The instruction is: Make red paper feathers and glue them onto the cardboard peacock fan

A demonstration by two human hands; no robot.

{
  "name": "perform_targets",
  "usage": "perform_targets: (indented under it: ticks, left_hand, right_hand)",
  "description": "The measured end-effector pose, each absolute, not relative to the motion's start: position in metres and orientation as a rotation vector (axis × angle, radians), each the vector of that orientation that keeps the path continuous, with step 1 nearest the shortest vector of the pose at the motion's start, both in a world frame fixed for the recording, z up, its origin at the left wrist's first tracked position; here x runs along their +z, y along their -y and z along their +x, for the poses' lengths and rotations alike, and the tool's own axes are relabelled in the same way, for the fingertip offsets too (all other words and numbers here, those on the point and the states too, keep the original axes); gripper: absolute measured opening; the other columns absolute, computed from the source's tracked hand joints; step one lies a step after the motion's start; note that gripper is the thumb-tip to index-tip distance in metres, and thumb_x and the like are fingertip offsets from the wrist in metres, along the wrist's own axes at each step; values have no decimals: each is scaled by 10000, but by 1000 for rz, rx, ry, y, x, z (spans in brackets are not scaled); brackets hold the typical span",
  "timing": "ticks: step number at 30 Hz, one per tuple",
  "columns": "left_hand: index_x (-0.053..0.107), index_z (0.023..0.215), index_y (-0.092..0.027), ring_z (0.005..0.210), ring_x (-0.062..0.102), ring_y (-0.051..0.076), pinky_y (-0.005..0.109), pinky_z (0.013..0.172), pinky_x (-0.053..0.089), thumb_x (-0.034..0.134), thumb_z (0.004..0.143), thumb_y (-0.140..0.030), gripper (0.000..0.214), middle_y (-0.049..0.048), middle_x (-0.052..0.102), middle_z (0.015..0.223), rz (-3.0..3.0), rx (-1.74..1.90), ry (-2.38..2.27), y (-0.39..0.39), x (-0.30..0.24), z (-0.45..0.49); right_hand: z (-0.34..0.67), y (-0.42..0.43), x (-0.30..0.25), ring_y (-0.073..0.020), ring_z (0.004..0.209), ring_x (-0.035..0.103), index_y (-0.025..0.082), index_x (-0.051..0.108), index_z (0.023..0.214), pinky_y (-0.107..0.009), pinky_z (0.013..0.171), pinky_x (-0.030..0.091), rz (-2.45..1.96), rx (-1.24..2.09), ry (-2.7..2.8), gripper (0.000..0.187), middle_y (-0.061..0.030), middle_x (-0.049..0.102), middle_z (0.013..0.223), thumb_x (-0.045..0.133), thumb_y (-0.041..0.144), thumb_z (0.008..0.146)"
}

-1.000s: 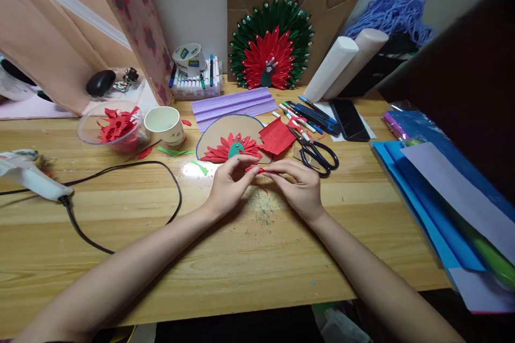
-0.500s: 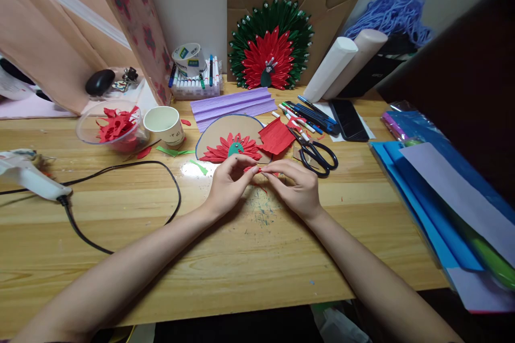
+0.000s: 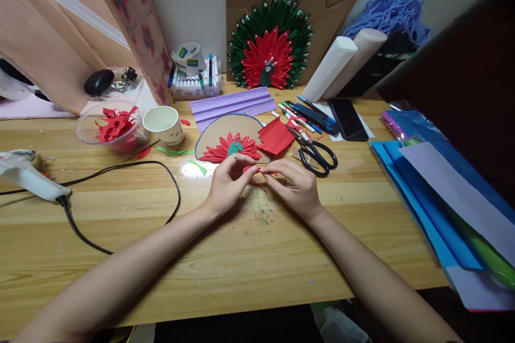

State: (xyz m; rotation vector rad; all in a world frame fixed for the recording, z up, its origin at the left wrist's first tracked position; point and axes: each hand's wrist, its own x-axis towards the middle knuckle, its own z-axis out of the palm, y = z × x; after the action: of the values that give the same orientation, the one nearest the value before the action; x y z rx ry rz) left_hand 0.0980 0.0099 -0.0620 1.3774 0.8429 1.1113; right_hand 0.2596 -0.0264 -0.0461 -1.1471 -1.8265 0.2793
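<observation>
- A small red paper piece [image 3: 251, 169] is pinched at the fingertips by the left hand [image 3: 228, 179] and the right hand [image 3: 296, 186].
- Scissors [image 3: 309, 146] are laid near the right hand.

The wooden table [image 3: 217, 278] carries a petalled cardboard piece [image 3: 225, 126], a red paper sheet [image 3: 276, 136] at its right edge, and black-handled scissors [image 3: 308, 146]. A purple paper sheet [image 3: 231, 107] lies behind. At left: a paper cup [image 3: 162, 124], clear bowl [image 3: 90, 136] and black cord [image 3: 156, 162].

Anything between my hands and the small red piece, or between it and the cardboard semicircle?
Nothing visible but fingers: your left hand and right hand meet at the small red piece, in front of the cardboard semicircle.
</observation>
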Motion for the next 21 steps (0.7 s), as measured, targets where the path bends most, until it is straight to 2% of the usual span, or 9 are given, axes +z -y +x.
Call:
perform_targets:
  ticks: [8,14,21]
  left_hand:
    - [610,883,-173,838,613,155,278,758,498,651,793,-264,133,49,645,900,1407,1087,-860,-10,-62,97]
    - [609,894,-170,836,620,162,288,756,505,648,794,-275,150,61,649,925,1388,1074,-855,-10,-62,98]
    - [612,873,-170,825,619,161,284,746,505,654,788,-279,145,61,649,913,1363,1079,-844,-10,-61,98]
  right_hand:
    - [259,25,-43,-161,695,602,194,589,786,-307,654,504,-1175,186,1902,68,-42,660,732,587,128,801]
    - [260,27,-43,-163,762,631,191,619,790,-309,696,517,-1139,228,1836,83,-49,680,782,609,109,783]
    - [259,28,-42,-156,743,646,218,639,798,-306,681,531,-1162,232,1818,82,-25,699,776,612,140,795]
